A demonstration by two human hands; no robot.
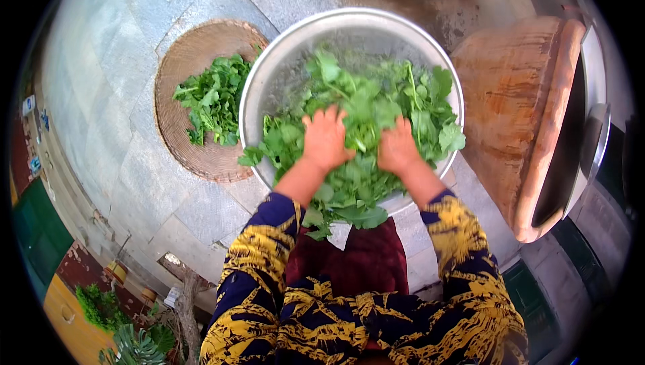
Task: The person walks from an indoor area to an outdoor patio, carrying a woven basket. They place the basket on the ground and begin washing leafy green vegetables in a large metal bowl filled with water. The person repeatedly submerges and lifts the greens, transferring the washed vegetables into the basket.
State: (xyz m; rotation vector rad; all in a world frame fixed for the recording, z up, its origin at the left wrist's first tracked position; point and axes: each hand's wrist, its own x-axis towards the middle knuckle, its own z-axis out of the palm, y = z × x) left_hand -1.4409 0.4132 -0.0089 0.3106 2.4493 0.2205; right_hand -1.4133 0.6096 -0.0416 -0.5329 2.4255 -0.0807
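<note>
A large round metal basin [297, 37] in front of me is heaped with leafy greens [363, 188], and some leaves hang over its near rim. My left hand [325, 138] lies palm down on the middle of the heap, fingers spread, with the fingertips sunk among leaves. To its right, my right hand [398, 146] has its fingers curled into the greens and grips some of them. Leaves just beyond both hands are blurred.
Left of the basin is a round woven basket [176, 133] with a smaller pile of greens [216, 98]. A big brown earthenware jar [504, 103] stands close on the right. Stone paving [136, 173] lies underneath; a tree trunk [189, 309] and potted plants [136, 342] are at lower left.
</note>
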